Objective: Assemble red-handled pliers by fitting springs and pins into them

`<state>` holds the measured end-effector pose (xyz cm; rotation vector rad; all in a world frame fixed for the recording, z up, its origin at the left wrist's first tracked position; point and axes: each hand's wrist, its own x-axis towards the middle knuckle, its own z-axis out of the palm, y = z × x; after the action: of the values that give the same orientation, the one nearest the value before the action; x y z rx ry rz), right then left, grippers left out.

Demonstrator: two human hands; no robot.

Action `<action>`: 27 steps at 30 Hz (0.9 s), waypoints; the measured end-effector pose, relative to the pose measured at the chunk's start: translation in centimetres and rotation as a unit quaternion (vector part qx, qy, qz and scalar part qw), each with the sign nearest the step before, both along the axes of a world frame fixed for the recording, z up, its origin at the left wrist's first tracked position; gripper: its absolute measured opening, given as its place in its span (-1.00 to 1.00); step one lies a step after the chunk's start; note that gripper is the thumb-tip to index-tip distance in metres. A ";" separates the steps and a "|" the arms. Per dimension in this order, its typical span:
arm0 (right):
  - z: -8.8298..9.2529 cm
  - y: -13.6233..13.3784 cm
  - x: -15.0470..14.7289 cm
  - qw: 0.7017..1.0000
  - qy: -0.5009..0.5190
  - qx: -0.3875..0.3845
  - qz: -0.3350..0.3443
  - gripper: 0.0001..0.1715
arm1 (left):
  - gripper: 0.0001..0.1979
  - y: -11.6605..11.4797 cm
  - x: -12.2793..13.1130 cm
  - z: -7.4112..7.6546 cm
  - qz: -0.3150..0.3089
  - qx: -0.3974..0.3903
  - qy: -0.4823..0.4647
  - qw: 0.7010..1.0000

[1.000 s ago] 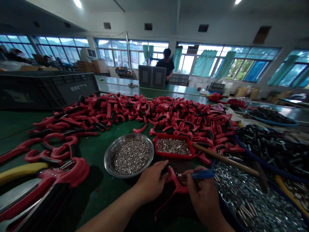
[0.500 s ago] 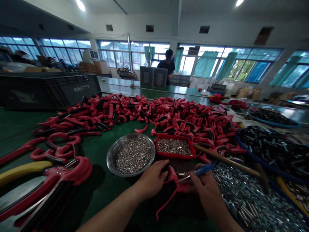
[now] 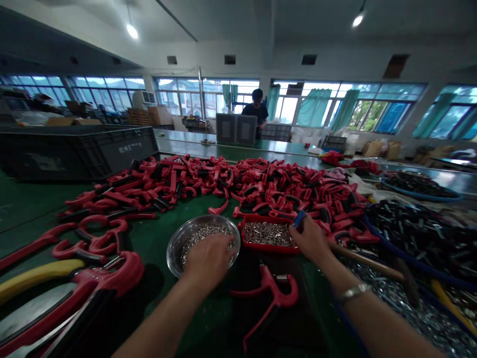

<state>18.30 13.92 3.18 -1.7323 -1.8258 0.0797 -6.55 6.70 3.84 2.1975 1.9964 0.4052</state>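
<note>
My left hand (image 3: 208, 258) reaches into the round steel bowl (image 3: 175, 243) of small silver parts, fingers curled down among them; what they pinch is hidden. My right hand (image 3: 311, 239) hovers over the right edge of the red tray (image 3: 268, 247) of silver pins, holding a blue-handled tool (image 3: 299, 219). A red handle piece (image 3: 274, 293) with a spring lies free on the dark mat between my forearms.
A big heap of red and black handles (image 3: 261, 186) covers the green table behind the bowl. Blue basins of dark parts (image 3: 421, 223) and washers (image 3: 410, 308) stand at right, a wooden-handled hammer (image 3: 372, 261) across them. Black crate (image 3: 74, 149) at left. A person (image 3: 256, 107) stands far back.
Both hands let go of the red handle piece, which now lies on the mat. My left hand moved forward into the steel bowl; my right carried the blue tool up to the red tray.
</note>
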 end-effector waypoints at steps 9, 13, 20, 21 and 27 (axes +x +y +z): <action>1.9 -0.7 -5.7 0.977 -0.148 -0.108 0.109 -0.72 | -0.85 2.3 -3.8 -0.8 0.050 -0.057 0.026 0.997; 2.2 -2.2 -12.6 0.939 -0.202 -0.122 0.250 -0.80 | -0.82 2.4 -3.8 -1.2 0.067 -0.040 0.021 0.997; 1.0 -0.8 -16.2 0.917 -0.257 -0.161 0.260 -0.78 | -0.81 2.3 -4.3 -1.6 0.094 -0.013 0.007 0.995; 0.9 -0.7 -15.9 0.919 -0.247 -0.154 0.265 -0.79 | -0.81 2.2 -4.3 -1.6 0.093 -0.011 0.002 0.996; 0.5 -1.2 -14.2 0.940 -0.130 -0.105 0.297 -0.85 | -0.82 2.4 -4.3 -1.6 0.085 -0.016 -0.030 0.996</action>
<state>4.12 12.74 3.68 -1.3052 -2.5701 0.3098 -10.81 9.07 2.27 1.9803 2.1484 0.4493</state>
